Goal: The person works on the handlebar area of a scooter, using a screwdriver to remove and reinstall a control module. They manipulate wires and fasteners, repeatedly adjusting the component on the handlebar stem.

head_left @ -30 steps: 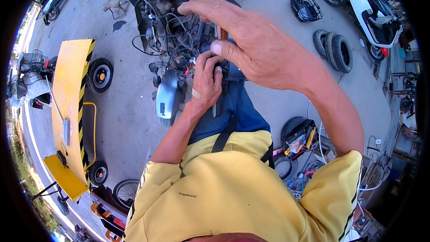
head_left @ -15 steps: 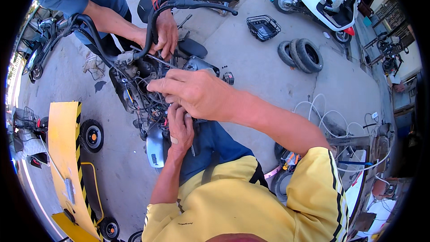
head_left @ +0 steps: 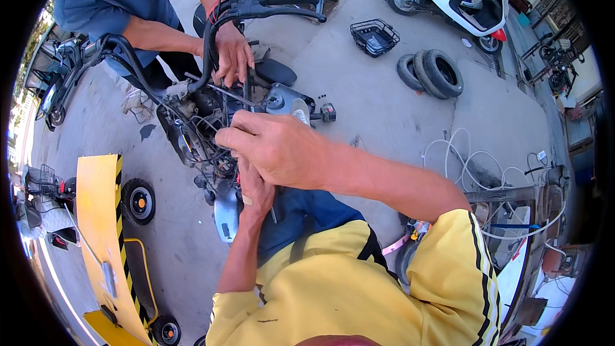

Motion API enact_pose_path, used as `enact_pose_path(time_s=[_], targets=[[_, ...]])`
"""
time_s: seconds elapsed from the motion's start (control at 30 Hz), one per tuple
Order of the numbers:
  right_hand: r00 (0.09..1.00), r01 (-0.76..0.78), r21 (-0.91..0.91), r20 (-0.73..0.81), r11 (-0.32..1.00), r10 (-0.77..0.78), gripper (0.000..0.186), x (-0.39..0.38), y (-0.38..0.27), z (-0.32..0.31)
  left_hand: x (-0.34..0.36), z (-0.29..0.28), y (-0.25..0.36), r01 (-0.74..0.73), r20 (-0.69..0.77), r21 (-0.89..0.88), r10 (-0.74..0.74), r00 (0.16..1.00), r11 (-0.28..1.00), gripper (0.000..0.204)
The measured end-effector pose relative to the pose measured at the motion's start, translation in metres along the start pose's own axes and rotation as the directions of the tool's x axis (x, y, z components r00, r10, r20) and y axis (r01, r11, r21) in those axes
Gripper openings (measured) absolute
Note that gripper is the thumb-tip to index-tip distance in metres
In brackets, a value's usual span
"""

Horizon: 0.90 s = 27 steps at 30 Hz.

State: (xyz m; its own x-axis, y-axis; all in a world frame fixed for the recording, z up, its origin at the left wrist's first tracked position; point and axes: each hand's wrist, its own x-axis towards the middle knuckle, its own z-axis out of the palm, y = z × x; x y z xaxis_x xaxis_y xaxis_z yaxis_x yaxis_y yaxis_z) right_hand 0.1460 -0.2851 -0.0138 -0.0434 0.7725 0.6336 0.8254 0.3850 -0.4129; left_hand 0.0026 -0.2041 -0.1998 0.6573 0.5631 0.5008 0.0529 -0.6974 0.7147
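Observation:
A stripped-down two-wheeler with black handlebars (head_left: pixel 208 57) stands before me, its tangled wires (head_left: pixel 208 150) exposed below them. Over these wires my right hand (head_left: pixel 278 150) is closed, fingers pinched; what it grips is hidden. A clear, pale end (head_left: pixel 300 110) shows just beyond its knuckles. My left hand (head_left: pixel 255 191) lies underneath, against the wires, its curled fingers mostly covered by the right hand. Across from me, a co-worker's hand (head_left: pixel 232 57) reaches down behind the handlebar, beside a thin metal rod (head_left: pixel 221 90). A silver-grey fender (head_left: pixel 226 218) sits near my knees.
A yellow panel (head_left: pixel 96 198) with black striped edging and a wheel (head_left: pixel 138 200) are at left. Loose tires (head_left: pixel 442 74), a black basket (head_left: pixel 373 38) and a white scooter (head_left: pixel 442 0) are at far right. A pale hose (head_left: pixel 467 147) coils at right.
My right hand has shifted slightly down over my left hand, covering more of its fingers. The co-worker's fingers have spread and extended. The whole view has shifted slightly.

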Motion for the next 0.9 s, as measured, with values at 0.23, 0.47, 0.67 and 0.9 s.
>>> enact_pose_path(time_s=[0.23, 0.47, 0.67, 0.9], targets=[[0.949, -0.134, 0.356, 0.315, 0.925, 0.016, 0.04, 0.031, 0.015, -0.011, -0.007, -0.01, 0.002, 0.022, -0.036, 0.046, -0.02, 0.999, 0.999, 0.027], [0.994, -0.109, -0.022, -0.005, 0.994, 0.109, 0.035, -0.011, -0.014, 0.0, 0.003, -0.001, -0.001, -0.032, -0.034, 0.03, 0.033, 0.999, 0.999, 0.028], [0.986, -0.074, 0.369, 0.167, 0.926, 0.012, 0.029, 0.022, 0.006, -0.013, -0.001, -0.013, -0.002, 0.046, -0.021, 0.004, -0.046, 0.999, 0.999, 0.028], [0.967, -0.255, 0.103, 0.025, 0.961, 0.254, 0.027, -0.004, -0.014, 0.004, -0.002, 0.002, -0.002, -0.082, -0.015, -0.078, 0.081, 0.997, 0.994, 0.032]])
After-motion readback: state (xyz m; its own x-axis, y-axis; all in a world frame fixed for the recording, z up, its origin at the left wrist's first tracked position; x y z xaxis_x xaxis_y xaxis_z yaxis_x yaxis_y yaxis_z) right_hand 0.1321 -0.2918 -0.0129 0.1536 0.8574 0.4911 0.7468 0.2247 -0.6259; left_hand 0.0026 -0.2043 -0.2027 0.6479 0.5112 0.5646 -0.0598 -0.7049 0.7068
